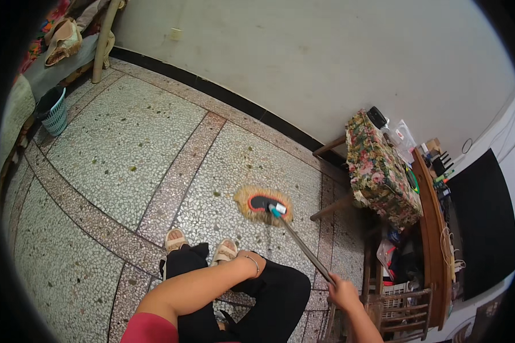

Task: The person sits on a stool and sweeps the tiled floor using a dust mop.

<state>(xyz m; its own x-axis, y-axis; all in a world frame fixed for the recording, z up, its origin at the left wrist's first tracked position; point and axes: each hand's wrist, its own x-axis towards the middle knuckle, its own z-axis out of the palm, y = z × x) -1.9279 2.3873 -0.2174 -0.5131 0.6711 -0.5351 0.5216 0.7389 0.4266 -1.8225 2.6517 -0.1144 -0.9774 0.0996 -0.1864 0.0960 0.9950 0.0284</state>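
Around the grey metal handle (pixel 307 249) of a mop, my right hand (pixel 342 292) is closed. At the far end of that handle, the fluffy tan mop head (pixel 243 200) lies flat on the terrazzo floor (pixel 249 150). A black oval plate (pixel 257 203) with an orange rim tops the mop head, and a teal joint (pixel 276 212) links it to the handle. My left hand (pixel 255 262), with a bracelet at the wrist, rests at my knee in black trousers (pixel 283 287). Its fingers are mostly hidden.
At right, a table with a floral cloth (pixel 371 171) stands beside a wooden TV cabinet (pixel 433 240) and a large black television (pixel 483 223). A wooden chair (pixel 405 315) is near my right arm. A lined turquoise wastebasket (pixel 56 118) sits by the bed (pixel 62 73) at upper left.
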